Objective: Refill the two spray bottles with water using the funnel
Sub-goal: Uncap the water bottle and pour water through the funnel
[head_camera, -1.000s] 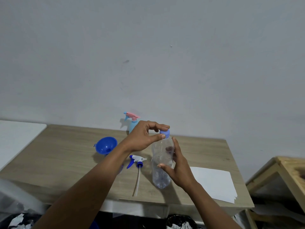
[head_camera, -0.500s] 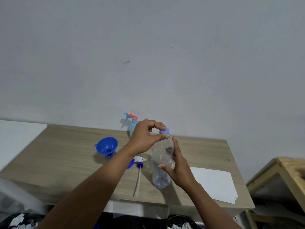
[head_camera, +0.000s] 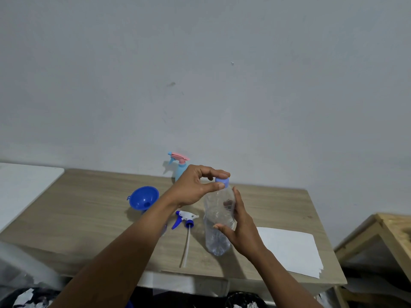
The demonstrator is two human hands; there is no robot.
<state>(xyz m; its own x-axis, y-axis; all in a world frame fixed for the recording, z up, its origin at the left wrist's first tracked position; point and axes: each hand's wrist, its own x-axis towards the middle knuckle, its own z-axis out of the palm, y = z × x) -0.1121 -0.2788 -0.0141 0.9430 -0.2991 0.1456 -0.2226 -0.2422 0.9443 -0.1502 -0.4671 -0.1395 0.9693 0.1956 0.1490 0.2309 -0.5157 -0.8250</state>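
Grips the clear bottle [head_camera: 214, 238] round its middle with the right hand [head_camera: 242, 232], thumb across the front, fingers wrapped behind. Pinches the blue cap [head_camera: 222, 182] between thumb and forefinger of the left hand [head_camera: 193, 190], other fingers curled above it, cap on the neck. Holds the bottle upright and slightly tilted over the table [head_camera: 89, 210], near the front edge; whether the base touches the wood, cannot tell. Just left of the bottle, flat on the table: a white-and-blue sprayer [head_camera: 185, 217] with its tube pointing toward the front edge. Further left, a blue funnel [head_camera: 143, 196], mouth up, spout down, whatever carries it mostly hidden behind the left forearm. At the back, close to the wall [head_camera: 200, 85] and partly behind the left hand: a light-blue spray bottle [head_camera: 179, 172] with a pink trigger, upright, head on. Right of the bottle, near the right hand's wrist: white paper [head_camera: 289, 250] lying flat at the table's front corner.
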